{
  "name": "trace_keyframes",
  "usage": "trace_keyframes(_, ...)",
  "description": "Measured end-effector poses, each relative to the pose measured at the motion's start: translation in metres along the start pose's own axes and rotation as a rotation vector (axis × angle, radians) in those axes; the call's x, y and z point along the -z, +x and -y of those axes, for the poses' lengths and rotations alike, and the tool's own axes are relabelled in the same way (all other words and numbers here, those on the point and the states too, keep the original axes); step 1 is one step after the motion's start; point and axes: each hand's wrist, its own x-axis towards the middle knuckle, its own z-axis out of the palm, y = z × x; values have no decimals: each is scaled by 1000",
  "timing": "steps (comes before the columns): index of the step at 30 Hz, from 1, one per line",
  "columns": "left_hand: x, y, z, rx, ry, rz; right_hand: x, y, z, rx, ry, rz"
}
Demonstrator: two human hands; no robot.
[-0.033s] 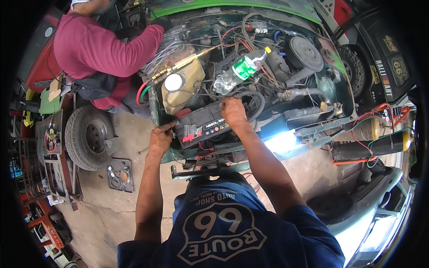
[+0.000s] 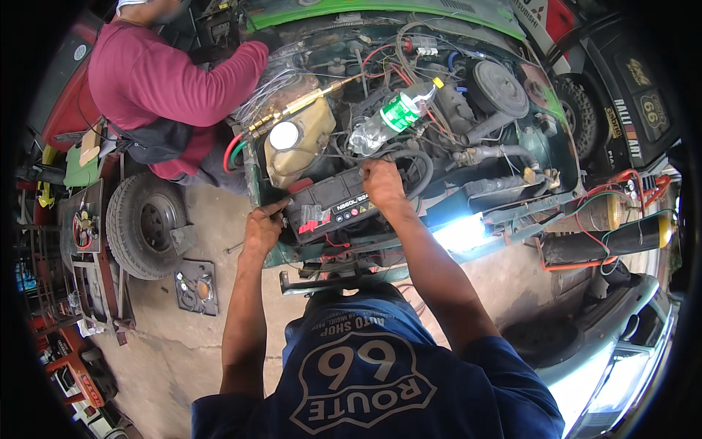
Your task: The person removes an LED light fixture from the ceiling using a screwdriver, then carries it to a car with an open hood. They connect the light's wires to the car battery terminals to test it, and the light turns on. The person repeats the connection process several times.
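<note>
A black car battery (image 2: 319, 196) with a printed label and red tape on its side sits tilted at the front of an open engine bay. My left hand (image 2: 262, 228) is closed at its left end, the index finger stretched along the corner and the other fingertips hidden. At the right end, my right hand (image 2: 382, 181) has its fingers curled down over the top edge, beside a thick black hose (image 2: 424, 172). Just beyond the battery lies a clear plastic bottle (image 2: 398, 113) with a green label and yellow cap. A yellowed reservoir (image 2: 303, 143) with a white cap stands behind the battery's left part.
A co-worker in a maroon top (image 2: 161, 73) leans over the bay's left side. A brass torch (image 2: 300, 107) lies across the reservoir. The round air cleaner (image 2: 500, 88) is at right. A loose wheel (image 2: 146, 225) and a dark panel (image 2: 196, 286) rest on the floor at left.
</note>
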Motion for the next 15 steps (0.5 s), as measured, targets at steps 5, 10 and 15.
trace_keyframes(5, 0, 1, -1, -23, 33, 0, 1, -5, 0, -16, 27, 22)
trace_keyframes(10, 1, 7, -2, -32, 83, 2, -5, -1, 1, 41, -30, 3)
trace_keyframes(15, 1, 8, -6, -35, 62, 14, -12, 2, 7, 45, -130, 1)
